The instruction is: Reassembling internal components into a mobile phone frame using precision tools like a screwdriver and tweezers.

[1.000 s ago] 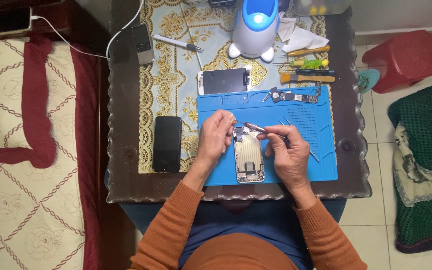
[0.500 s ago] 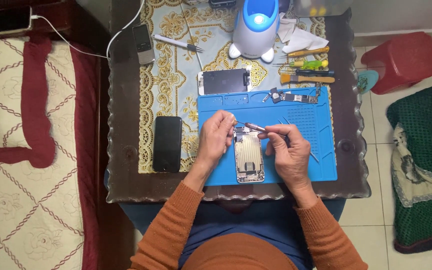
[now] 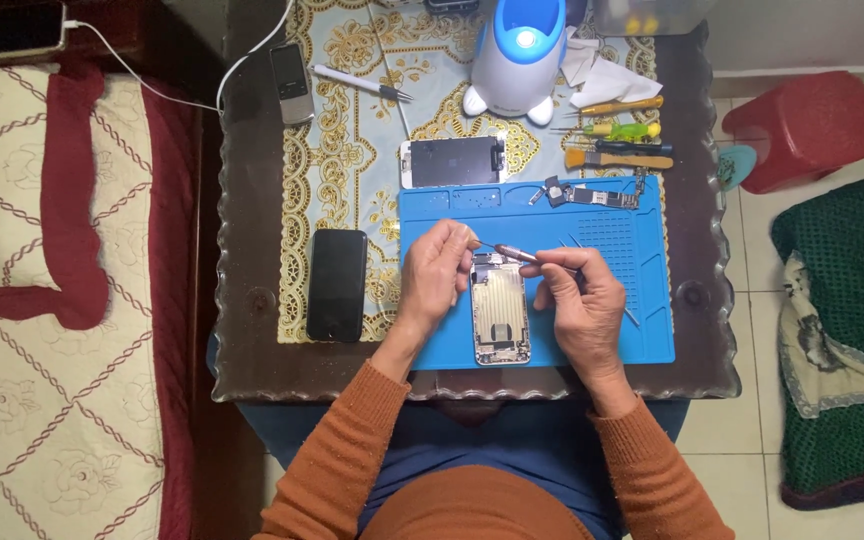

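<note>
Left hand point(image 3: 435, 272) curled beside opened phone point(image 3: 501, 317), grip unclear; right hand point(image 3: 582, 305) pinching a thin tool point(image 3: 514, 253), tip hidden; blue mat point(image 3: 642, 300) partly covered.

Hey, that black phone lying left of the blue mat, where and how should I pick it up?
Grip the black phone across its two long edges near the middle, coming from above. It lies flat, long side pointing away, with bare tablecloth on both sides for fingertips.

The tool tip point(image 3: 480, 243) is too small to be identified. The clear box point(image 3: 652, 14) is cut off at the upper edge.
</note>
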